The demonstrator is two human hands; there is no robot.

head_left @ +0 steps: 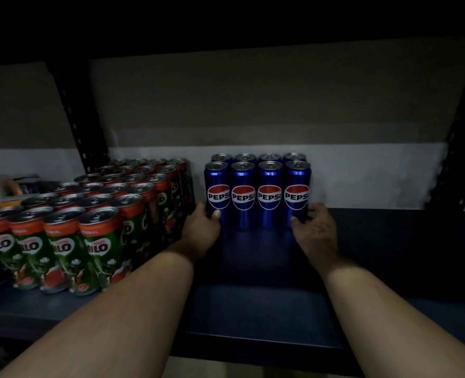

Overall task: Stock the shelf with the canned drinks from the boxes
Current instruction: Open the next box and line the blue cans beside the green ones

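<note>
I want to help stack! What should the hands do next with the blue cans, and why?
Probably slide the Pepsi cans straight back toward the wall. The left hand and right hand press on the block's two outer cans, the block stands upright in two rows of four, and bare shelf in front leaves room for more rows.

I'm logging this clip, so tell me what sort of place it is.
Probably a shop stockroom or storage area: a dark metal rack shelf holds blocks of Milo cans and Pepsi cans, against a bare wall.
</note>
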